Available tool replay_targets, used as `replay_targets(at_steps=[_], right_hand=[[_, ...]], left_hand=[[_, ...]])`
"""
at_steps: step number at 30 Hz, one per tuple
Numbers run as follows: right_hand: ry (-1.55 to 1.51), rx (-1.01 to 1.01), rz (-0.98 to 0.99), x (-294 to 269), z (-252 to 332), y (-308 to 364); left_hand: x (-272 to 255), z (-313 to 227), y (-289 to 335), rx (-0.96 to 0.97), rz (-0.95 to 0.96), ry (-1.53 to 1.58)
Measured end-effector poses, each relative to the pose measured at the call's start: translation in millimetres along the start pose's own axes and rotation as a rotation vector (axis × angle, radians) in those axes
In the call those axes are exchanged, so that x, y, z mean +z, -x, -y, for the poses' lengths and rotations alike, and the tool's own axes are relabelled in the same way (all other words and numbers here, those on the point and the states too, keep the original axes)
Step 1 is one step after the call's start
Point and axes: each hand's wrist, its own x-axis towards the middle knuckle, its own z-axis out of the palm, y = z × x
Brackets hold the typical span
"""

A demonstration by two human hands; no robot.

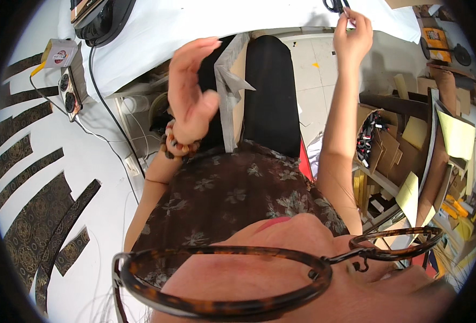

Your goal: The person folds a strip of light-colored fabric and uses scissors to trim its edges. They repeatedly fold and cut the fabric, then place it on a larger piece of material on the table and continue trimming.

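My left hand (189,91) is open, its thumb held apart from the fingers and nothing in it. Just right of it, a thin box-like piece (227,116) in grey wood-grain covering stands upright on my lap, between my black-clad thighs. A pointed flap of that covering (238,84) sticks out from its right side, and a tan inner face shows there. At the table's edge, far right, my right hand (354,36) has its fingers bent and pinched at the black looped handles of scissors (335,5). The top of the picture cuts the scissors off.
A white-covered table (221,19) lies ahead. Dark patterned cut strips (39,215) lie on the white surface at left, near a power strip (69,91) and cables. Shelves with cardboard scraps (394,145) and yellow sheets (456,134) crowd the right side.
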Motion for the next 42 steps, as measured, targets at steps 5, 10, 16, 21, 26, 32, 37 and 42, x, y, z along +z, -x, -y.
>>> replay_targets(at_steps=[5, 10, 16, 21, 26, 32, 37, 42], right_hand=[[0.153, 0.208, 0.383, 60.3, -86.5, -26.5], [0.289, 0.177, 0.596, 88.1, -113.6, -59.6], [0.273, 0.314, 0.675, 92.6, -68.0, -89.7], [0.248, 0.268, 0.631, 131.3, -100.8, -87.0], [-0.408, 0.769, 0.651, 85.5, -80.2, -70.7], [-1.069, 0.719, 0.380, -54.1, 32.7, 68.4], [-1.691, 1.194, 0.739, -122.5, 102.7, 155.0], [-1.999, 1.312, 0.923, -138.8, 127.4, 197.2]], left_hand=[[13.8, -40.2, 9.7, 0.053, 0.111, -0.683], [22.8, -35.9, 18.5, 0.006, 0.071, -0.725], [38.4, -14.8, 21.1, 0.030, -0.058, -0.713], [38.0, -3.8, 25.4, 0.100, -0.106, -0.659], [22.6, 1.4, 29.9, 0.123, -0.108, -0.688], [12.2, -2.5, 32.2, 0.091, -0.133, -0.767], [8.3, -2.1, 43.4, 0.119, -0.235, -0.750], [10.3, -3.2, 42.4, 0.136, -0.239, -0.784]])
